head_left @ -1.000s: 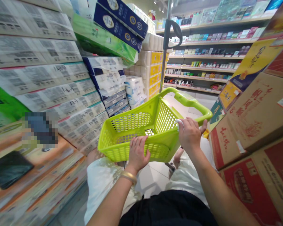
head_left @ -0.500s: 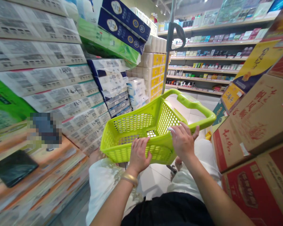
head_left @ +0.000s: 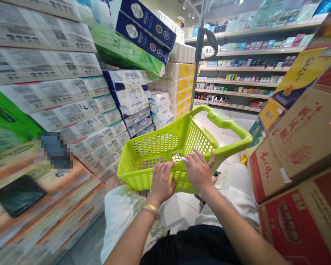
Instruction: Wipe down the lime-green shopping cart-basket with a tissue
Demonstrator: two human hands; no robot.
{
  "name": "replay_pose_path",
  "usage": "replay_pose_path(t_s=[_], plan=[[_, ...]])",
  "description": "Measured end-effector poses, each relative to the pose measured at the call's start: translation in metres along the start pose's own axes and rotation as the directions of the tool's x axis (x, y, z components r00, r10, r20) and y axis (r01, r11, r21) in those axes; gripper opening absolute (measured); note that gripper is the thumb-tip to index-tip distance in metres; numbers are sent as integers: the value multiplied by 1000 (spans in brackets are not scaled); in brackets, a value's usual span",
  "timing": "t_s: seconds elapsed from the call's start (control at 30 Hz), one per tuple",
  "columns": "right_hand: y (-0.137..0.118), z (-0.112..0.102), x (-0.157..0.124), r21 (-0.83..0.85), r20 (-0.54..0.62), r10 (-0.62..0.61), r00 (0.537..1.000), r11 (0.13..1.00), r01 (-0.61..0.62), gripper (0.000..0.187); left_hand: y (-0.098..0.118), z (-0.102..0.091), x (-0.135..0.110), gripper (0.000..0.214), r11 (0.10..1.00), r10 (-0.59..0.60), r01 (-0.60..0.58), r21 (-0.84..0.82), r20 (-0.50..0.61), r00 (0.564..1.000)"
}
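A lime-green shopping cart basket (head_left: 157,142) with perforated walls stands tilted in front of my knees, its handle (head_left: 230,127) up at the right. My left hand (head_left: 162,183) grips the near rim, fingers curled over the top and thumb on the outside. Just right of it, my right hand (head_left: 199,170) bends over the same rim. A small white piece like a tissue (head_left: 184,159) sticks out at its fingertips; most of it is hidden under the fingers. The basket looks bare inside.
Stacked paper packs (head_left: 99,103) rise on the left, beside orange packs bearing a dark flat device (head_left: 20,195). Cardboard cartons (head_left: 300,136) close in on the right. A metal pole with a grey handle (head_left: 200,44) stands behind the basket. Stocked shelves (head_left: 237,70) line the back.
My right hand has slid left along the near rim with the white piece, coming closer to my left hand. My left hand and the basket have stayed put.
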State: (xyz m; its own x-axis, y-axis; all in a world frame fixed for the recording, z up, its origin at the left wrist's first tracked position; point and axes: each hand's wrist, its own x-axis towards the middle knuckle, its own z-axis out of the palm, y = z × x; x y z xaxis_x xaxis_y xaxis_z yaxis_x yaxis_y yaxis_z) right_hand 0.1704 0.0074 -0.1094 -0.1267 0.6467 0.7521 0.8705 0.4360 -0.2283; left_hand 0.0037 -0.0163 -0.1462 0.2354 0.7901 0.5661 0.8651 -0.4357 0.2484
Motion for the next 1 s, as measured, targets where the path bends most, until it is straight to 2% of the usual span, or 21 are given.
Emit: replay_pose_path(t_s=[0.2, 0.3, 0.5, 0.6, 0.8, 0.9, 1.0], plan=[[34, -21, 9, -78, -85, 73, 994, 994, -79, 21, 4, 1, 0, 61, 1000, -28, 28, 0, -15, 999], [23, -12, 6, -78, -60, 67, 996, 994, -71, 20, 5, 2, 0, 59, 999, -38, 38, -16, -16, 999], [-24, 19, -9, 38, 64, -30, 997, 999, 28, 22, 0, 5, -2, 57, 1000, 6, -5, 17, -25, 1000], [-19, 13, -8, 28, 47, -32, 998, 999, 31, 23, -1, 2, -2, 59, 1000, 17, -17, 16, 7, 1000], [23, -15, 1, -69, -80, 61, 995, 995, -67, 19, 3, 1, -1, 65, 1000, -24, 25, -8, 17, 1000], [19, -10, -1, -70, -80, 69, 994, 995, -75, 20, 3, 4, -1, 62, 999, -31, 31, -5, -4, 999], [-1, 6, -7, -25, -6, 31, 999, 999, -31, 20, 1, 4, -1, 58, 1000, -10, 10, 7, -9, 1000]])
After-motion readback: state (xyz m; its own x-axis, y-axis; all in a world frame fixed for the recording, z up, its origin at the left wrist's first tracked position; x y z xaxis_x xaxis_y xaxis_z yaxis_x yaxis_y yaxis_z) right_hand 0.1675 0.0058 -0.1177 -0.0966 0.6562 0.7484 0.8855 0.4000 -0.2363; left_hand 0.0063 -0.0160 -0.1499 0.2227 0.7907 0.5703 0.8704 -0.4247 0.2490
